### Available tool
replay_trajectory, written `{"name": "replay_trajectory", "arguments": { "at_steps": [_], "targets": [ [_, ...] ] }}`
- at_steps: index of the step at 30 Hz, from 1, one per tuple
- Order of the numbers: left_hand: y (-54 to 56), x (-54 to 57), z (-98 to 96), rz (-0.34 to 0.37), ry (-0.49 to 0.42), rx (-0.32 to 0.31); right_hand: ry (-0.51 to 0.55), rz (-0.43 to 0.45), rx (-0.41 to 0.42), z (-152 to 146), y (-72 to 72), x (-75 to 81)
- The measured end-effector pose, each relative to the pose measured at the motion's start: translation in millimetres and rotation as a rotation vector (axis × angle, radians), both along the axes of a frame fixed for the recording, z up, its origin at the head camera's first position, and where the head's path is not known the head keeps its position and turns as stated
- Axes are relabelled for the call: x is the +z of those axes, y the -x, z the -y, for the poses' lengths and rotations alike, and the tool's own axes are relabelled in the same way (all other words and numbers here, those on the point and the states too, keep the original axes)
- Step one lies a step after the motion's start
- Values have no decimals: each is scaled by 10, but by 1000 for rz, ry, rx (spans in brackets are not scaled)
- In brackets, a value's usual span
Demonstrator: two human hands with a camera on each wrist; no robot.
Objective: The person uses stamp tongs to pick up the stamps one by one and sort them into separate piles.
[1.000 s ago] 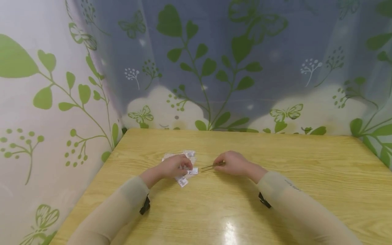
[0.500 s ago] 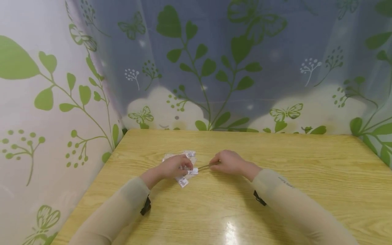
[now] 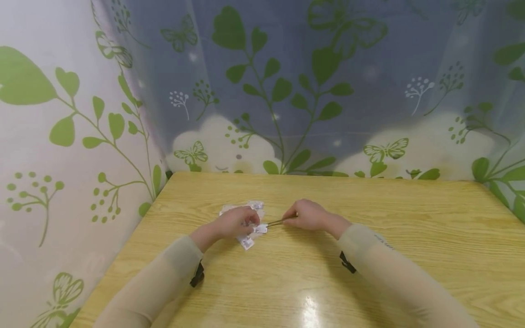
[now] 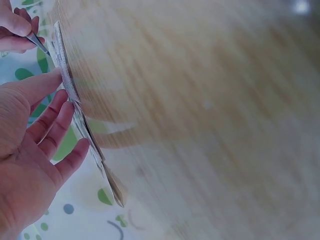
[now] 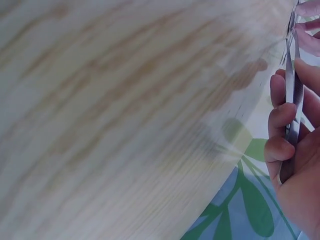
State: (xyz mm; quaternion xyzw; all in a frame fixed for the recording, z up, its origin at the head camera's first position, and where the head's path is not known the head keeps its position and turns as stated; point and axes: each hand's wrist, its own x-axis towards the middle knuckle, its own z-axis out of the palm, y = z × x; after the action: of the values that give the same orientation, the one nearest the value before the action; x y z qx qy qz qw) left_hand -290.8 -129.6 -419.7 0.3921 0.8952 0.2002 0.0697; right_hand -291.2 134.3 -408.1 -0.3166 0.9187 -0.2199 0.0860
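Observation:
My right hand (image 3: 308,215) grips a pair of metal tweezers (image 5: 298,95), its fingers curled around the shanks. The tweezer tips point left and meet the edge of a small white printed piece (image 3: 261,229), which looks like a flat packet. My left hand (image 3: 234,223) rests on the small pile of such pieces, its fingertips touching their top as the left wrist view shows. Another silvery-white piece (image 3: 256,205) lies at the back of the pile, and one more (image 3: 247,242) sticks out at the front. The left hand hides the middle of the pile.
All of this lies on a wood-grain table (image 3: 361,200), left of its middle. Behind and to the left hangs a curtain (image 3: 262,91) with green leaves and butterflies. Dark bands with small devices (image 3: 347,263) sit beneath both wrists.
The right hand has moved slightly left, bringing the tweezer tips from a small gap up to the white piece's edge. The left hand has stayed in place on the pile.

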Motion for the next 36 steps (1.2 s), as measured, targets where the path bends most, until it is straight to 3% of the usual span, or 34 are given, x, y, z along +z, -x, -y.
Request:
{"name": "replay_trajectory", "arguments": {
  "at_steps": [8,21,28,33,36],
  "targets": [
    [-24,41,-17,2,2,-10,-3,15,3,-33,-46,32],
    [-14,19,-25,6,22,17,-17,-107,29,15,-72,11],
    [-39,20,-48,5,23,25,-56,-67,-28,-38,-81,13],
    [-40,23,-54,20,8,77,-60,-48,-3,-3,-61,5],
    [-40,7,-52,15,15,75,-54,-41,11,30,-51,-18]
  ]
}}
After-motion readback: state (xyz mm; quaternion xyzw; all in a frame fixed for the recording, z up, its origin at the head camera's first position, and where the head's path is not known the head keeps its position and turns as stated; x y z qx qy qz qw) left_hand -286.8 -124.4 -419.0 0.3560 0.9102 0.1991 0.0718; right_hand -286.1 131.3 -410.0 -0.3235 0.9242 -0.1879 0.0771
